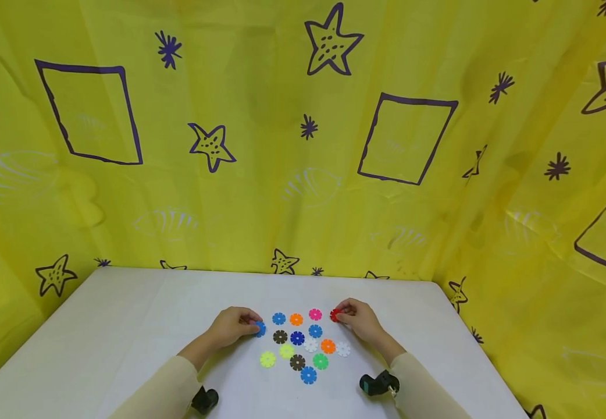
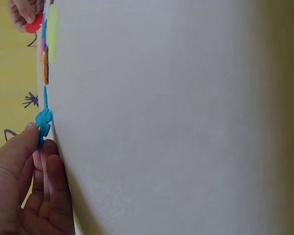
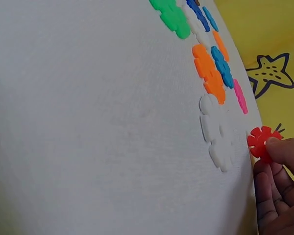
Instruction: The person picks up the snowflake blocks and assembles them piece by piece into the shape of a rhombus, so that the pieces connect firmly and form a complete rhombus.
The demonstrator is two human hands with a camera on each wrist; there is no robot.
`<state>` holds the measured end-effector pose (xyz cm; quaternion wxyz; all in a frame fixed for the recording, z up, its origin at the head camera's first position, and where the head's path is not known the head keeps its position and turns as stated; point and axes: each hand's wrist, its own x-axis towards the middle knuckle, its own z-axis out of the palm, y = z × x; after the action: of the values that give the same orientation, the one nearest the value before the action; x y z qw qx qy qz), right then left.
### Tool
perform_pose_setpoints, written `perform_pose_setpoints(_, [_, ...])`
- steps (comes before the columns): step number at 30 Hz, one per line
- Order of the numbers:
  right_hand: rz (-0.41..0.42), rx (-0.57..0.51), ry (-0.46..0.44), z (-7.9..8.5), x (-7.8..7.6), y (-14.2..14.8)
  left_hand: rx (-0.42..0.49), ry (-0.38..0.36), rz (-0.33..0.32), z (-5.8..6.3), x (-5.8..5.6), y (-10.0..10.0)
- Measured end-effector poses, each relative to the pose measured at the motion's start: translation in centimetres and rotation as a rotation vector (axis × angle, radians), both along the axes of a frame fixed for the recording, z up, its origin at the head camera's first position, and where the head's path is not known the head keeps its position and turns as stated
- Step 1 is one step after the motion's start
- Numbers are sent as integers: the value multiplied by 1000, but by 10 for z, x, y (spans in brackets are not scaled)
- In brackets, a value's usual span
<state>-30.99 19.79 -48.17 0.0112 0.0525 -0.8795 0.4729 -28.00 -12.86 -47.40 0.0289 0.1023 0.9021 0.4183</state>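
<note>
At the left of a group of notched plastic discs, my left hand pinches a blue notched disc between thumb and fingers. The left wrist view shows this blue disc held on edge, thumb on its near side. Across the group, my right hand grips a red notched disc. In the right wrist view the red disc stands tilted up, with the thumb over part of it. Nearest the right hand lie a pink disc and a white disc.
Between the hands, more discs lie flat on the white table, among them an orange disc, a green disc, a yellow disc and a brown disc. A yellow patterned curtain borders the table's back and sides.
</note>
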Motion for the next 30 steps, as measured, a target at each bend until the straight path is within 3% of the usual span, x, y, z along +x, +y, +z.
perform_pose_setpoints(8, [-15,-81,-27,-5,7,10,183,-77,42,-8,3,-6])
perform_pose_setpoints(20, [-45,-172,-46,-10,22,22,361,-173,152,-12,15,-10])
perform_pose_setpoints(30, [-90,-231,-54,-12,38,27,402,-208,172,-14,25,-15])
